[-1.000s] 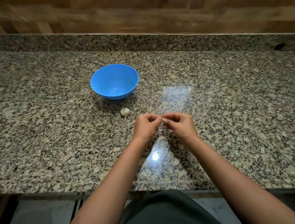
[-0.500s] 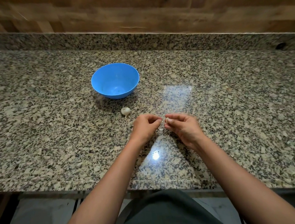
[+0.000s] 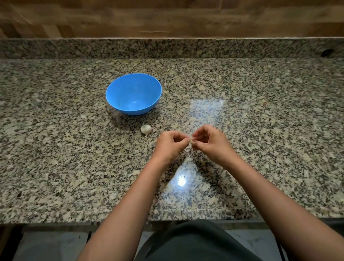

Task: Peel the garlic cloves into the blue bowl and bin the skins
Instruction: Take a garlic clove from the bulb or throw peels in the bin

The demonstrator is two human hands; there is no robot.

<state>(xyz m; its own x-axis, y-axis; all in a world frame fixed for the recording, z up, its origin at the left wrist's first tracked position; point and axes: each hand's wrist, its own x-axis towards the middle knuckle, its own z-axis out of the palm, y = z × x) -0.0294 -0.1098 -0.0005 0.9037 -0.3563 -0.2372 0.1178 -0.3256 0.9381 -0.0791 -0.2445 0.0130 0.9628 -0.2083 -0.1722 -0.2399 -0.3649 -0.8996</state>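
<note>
Open countertop (image 3: 270,121) flanks the blue bowl (image 3: 136,109) — only a garlic piece (image 3: 146,129) sits just before it.

One blue bowl (image 3: 122,97), one loose garlic clove (image 3: 146,129), one held garlic clove (image 3: 191,142), one left hand (image 3: 169,146), one right hand (image 3: 210,141).

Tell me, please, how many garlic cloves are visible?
2: loose clove on the counter near the blue bowl; held clove pinched by left hand and right hand. Others may hide beneath.
</note>
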